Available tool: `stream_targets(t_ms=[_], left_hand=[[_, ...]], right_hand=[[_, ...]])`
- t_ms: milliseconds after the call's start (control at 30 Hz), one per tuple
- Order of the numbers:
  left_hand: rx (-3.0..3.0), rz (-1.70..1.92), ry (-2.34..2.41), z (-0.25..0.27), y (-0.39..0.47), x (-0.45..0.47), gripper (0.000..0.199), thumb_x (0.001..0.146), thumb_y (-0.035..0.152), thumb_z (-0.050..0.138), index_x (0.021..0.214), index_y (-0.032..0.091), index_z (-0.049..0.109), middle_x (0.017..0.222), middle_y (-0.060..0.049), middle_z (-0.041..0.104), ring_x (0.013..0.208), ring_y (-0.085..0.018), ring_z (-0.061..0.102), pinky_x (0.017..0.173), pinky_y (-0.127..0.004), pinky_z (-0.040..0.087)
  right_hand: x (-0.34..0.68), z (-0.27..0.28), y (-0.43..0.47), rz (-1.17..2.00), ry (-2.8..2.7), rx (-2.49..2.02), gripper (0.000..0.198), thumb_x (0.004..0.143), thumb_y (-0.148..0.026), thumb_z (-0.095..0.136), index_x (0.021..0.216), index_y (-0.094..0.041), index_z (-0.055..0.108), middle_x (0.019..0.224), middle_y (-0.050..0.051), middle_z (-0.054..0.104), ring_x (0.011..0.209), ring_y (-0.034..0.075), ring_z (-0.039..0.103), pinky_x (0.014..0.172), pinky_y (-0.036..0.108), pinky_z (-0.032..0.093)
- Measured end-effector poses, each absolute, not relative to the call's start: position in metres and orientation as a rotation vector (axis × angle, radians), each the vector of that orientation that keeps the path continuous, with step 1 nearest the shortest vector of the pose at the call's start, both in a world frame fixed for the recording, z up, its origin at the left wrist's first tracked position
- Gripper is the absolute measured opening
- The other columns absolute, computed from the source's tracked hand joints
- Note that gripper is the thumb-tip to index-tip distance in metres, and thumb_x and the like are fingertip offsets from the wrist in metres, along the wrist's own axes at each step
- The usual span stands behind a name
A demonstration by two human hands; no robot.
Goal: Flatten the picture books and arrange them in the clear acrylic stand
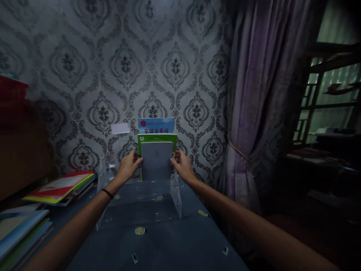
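Observation:
A plain grey book stands upright between my two hands, at the back of a clear plastic rack. My left hand grips its left edge, thumb in front and fingers curled behind. On the right edge, my right hand has the same kind of hold. Directly behind stands a taller green book, and behind that a blue book with red Chinese characters. Whether my fingers also hold the green book, I cannot tell.
Dark blue patterned cloth covers the table. To the left lie a pile of books with a red and yellow cover and another book stack. A cardboard box stands far left. Patterned wall and a tied purple curtain are behind.

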State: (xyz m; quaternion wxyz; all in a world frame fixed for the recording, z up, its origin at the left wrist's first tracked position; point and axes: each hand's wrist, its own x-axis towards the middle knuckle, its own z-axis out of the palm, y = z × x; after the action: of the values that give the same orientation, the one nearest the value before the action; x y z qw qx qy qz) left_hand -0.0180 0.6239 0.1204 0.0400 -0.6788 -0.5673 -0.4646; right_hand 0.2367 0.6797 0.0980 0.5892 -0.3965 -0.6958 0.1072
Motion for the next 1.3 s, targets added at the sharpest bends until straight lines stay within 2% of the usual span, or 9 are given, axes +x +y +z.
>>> stream_targets(t_ms=[100, 267, 467, 633, 767, 900, 1033, 1133, 1300], left_hand=[[-2.070, -1.401, -1.753, 0.118, 0.626, -0.017, 0.015, 0.087, 0.036, 0.059, 0.088, 0.023, 0.053, 0.078, -0.001, 0.065, 0.077, -0.022, 0.064, 0.071, -0.032, 0.046], [-2.061, -1.384, -1.752, 0.115, 0.629, -0.016, 0.014, 0.088, 0.035, 0.059, 0.083, 0.022, 0.053, 0.079, -0.002, 0.066, 0.082, -0.022, 0.065, 0.075, -0.033, 0.048], [-2.078, -1.415, -1.720, 0.116, 0.630, -0.016, 0.014, 0.087, 0.033, 0.061, 0.083, 0.022, 0.053, 0.079, -0.002, 0.065, 0.081, -0.022, 0.065, 0.076, -0.034, 0.048], [-2.091, -1.493, -1.713, 0.112, 0.614, -0.017, 0.017, 0.088, 0.034, 0.062, 0.097, 0.022, 0.054, 0.082, 0.000, 0.065, 0.079, -0.020, 0.065, 0.075, -0.033, 0.050], [-2.131, -1.515, -1.747, 0.077, 0.572, -0.031, 0.020, 0.092, 0.031, 0.059, 0.108, 0.021, 0.053, 0.091, -0.002, 0.067, 0.086, -0.019, 0.066, 0.079, -0.031, 0.051], [-2.299, -1.225, -1.665, 0.020, 0.512, -0.065, 0.015, 0.098, 0.031, 0.053, 0.109, 0.021, 0.054, 0.102, -0.006, 0.067, 0.093, -0.021, 0.066, 0.081, -0.033, 0.052], [-2.148, -0.724, -1.883, -0.016, 0.463, -0.120, 0.015, 0.100, 0.030, 0.050, 0.111, 0.022, 0.056, 0.111, -0.008, 0.066, 0.104, -0.023, 0.063, 0.087, -0.036, 0.052], [-1.850, -0.422, -2.153, -0.017, 0.444, -0.174, 0.018, 0.099, 0.027, 0.048, 0.113, 0.020, 0.058, 0.116, -0.010, 0.065, 0.111, -0.026, 0.060, 0.097, -0.039, 0.049], [-1.416, -0.231, -2.449, -0.004, 0.418, -0.255, 0.043, 0.095, 0.037, 0.053, 0.126, 0.007, 0.053, 0.131, -0.029, 0.056, 0.124, -0.043, 0.052, 0.101, -0.058, 0.042]], right_hand=[[0.236, 0.096, 0.682, 0.269, -1.628, -0.936, 0.034, 0.079, -0.034, 0.063, 0.110, -0.022, 0.058, 0.103, 0.009, 0.070, 0.080, 0.022, 0.066, 0.079, 0.040, 0.055], [0.235, 0.094, 0.687, 0.291, -1.625, -0.954, 0.032, 0.078, -0.031, 0.063, 0.108, -0.022, 0.059, 0.100, 0.007, 0.070, 0.080, 0.022, 0.066, 0.082, 0.041, 0.055], [0.234, 0.092, 0.690, 0.338, -1.595, -0.943, 0.032, 0.076, -0.033, 0.061, 0.106, -0.021, 0.058, 0.094, 0.006, 0.067, 0.078, 0.020, 0.065, 0.075, 0.037, 0.056], [0.234, 0.084, 0.679, 0.392, -1.540, -0.941, 0.049, 0.074, -0.039, 0.061, 0.118, -0.020, 0.052, 0.101, 0.007, 0.063, 0.074, 0.019, 0.062, 0.063, 0.034, 0.055], [0.228, 0.059, 0.645, 0.499, -1.527, -0.943, 0.054, 0.080, -0.048, 0.060, 0.125, -0.021, 0.046, 0.106, 0.009, 0.059, 0.081, 0.022, 0.064, 0.060, 0.034, 0.055], [0.205, 0.019, 0.589, 0.574, -1.593, -0.892, 0.045, 0.084, -0.049, 0.063, 0.121, -0.025, 0.052, 0.107, 0.007, 0.061, 0.085, 0.022, 0.065, 0.062, 0.033, 0.055], [0.172, -0.025, 0.536, 0.769, -1.911, -0.825, 0.031, 0.091, -0.046, 0.056, 0.113, -0.024, 0.061, 0.092, 0.005, 0.067, 0.075, 0.020, 0.067, 0.063, 0.032, 0.055], [0.144, -0.047, 0.511, 0.895, -2.095, -0.732, 0.027, 0.094, -0.041, 0.052, 0.109, -0.024, 0.066, 0.095, 0.006, 0.070, 0.082, 0.021, 0.069, 0.070, 0.032, 0.057], [0.098, -0.057, 0.490, 1.014, -2.265, -0.571, 0.028, 0.096, -0.035, 0.047, 0.107, -0.023, 0.070, 0.092, 0.006, 0.070, 0.081, 0.020, 0.069, 0.075, 0.032, 0.056]])
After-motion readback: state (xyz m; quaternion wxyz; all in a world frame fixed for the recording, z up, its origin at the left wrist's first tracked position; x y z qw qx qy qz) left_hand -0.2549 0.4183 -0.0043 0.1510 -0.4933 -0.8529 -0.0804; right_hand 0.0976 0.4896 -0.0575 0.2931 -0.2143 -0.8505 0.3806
